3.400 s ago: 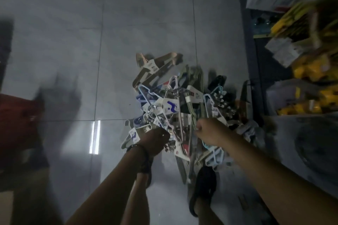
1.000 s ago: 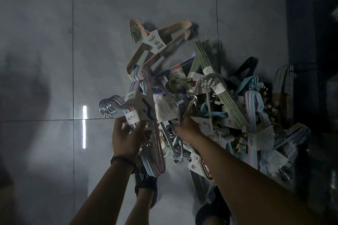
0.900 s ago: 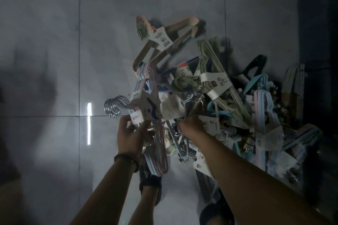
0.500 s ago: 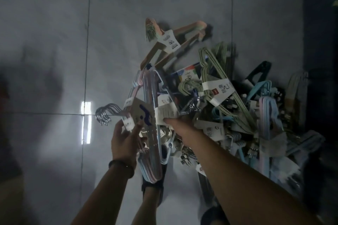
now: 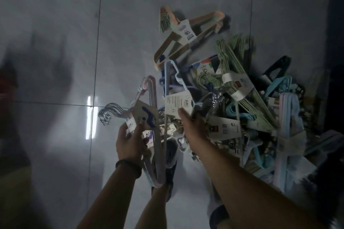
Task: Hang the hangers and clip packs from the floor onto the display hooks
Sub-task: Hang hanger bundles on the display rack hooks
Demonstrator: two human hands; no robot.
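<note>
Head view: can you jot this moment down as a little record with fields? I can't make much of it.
Setting: dim tiled floor, seen from above
Left grip: holds pastel pack by its card, metal hooks pointing left
Right grip: pinches the label of blue pack
Pile: tangled hanger packs on the floor, right of both grips
Far edge: peach pack, green pack to its right
Display hooks: not in view
</note>
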